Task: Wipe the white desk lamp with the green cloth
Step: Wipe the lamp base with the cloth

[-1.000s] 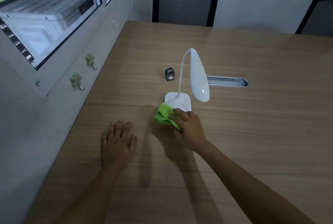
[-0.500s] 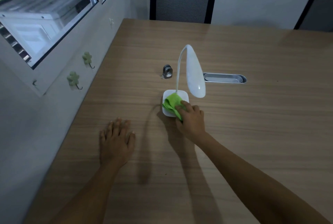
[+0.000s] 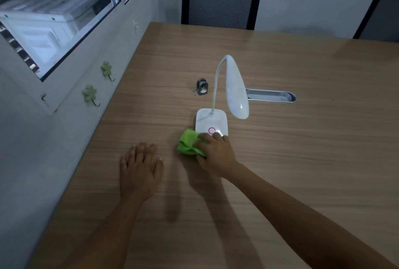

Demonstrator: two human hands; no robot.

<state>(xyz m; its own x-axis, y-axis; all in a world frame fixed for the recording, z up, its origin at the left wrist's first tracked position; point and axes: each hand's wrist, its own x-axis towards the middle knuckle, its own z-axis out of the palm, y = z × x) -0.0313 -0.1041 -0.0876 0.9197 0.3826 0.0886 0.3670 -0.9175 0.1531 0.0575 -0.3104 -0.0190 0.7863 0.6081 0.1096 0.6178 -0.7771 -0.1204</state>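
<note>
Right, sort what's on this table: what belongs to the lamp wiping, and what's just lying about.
In the job:
white desk lamp
green cloth
right hand, pressing the cloth at the lamp's base

Lying about:
small metal clip
cable slot in the table
left hand, flat on the table, idle

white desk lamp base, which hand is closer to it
Right. The right hand presses the crumpled green cloth at the near edge of the white desk lamp's square base. The left hand lies flat on the wooden table, apart, nearer the wall.
</note>
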